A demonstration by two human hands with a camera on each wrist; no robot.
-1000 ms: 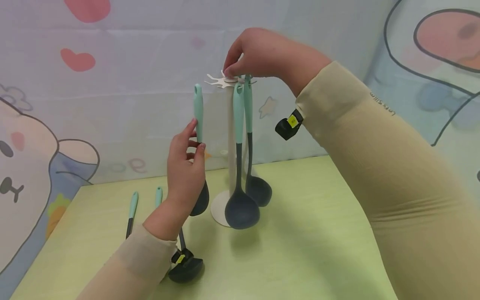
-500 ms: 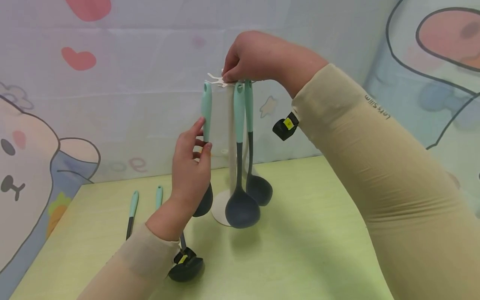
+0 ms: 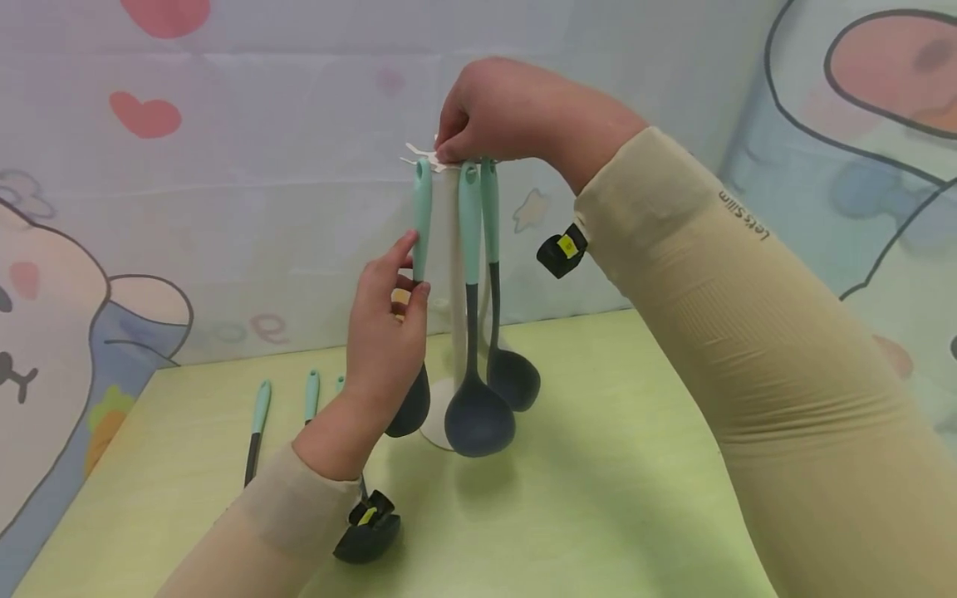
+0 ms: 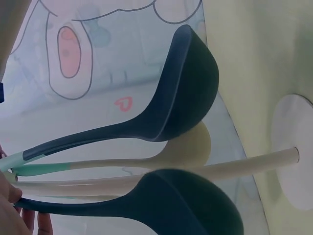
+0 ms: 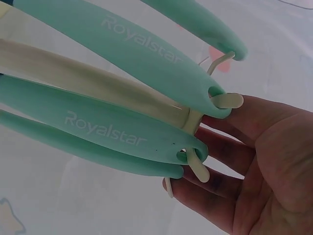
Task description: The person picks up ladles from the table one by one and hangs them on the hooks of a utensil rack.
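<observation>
A person's left hand (image 3: 389,332) pinched the mint-green handle of a dark grey silicone ladle (image 3: 419,241) between thumb and fingers, holding it upright with its hanging hole level with a free prong at the left of the hook ring atop a cream utensil stand (image 3: 452,274). The right hand (image 3: 497,108) clasped that hook ring (image 5: 195,122) from above, fingers curled over its far side, steadying the stand on the pale green surface (image 3: 598,465). Two more mint-handled dark ladles (image 3: 474,332) hung from neighbouring prongs, bowls low beside the stand's round base (image 4: 293,152); the right wrist view showed their handle holes seated over the cream hooks, with a fourth mint handle behind them. Whether the held ladle's hole had caught its prong could not be told. Done well, the step appeared to call for keeping the handle vertical, lining the hole squarely with the prong tip, and holding the ring from turning so the hanging ladles did not swing. Further mint-handled utensils (image 3: 257,423) lay on the surface at the near left, one dark head (image 3: 366,536) beside the left sleeve.
</observation>
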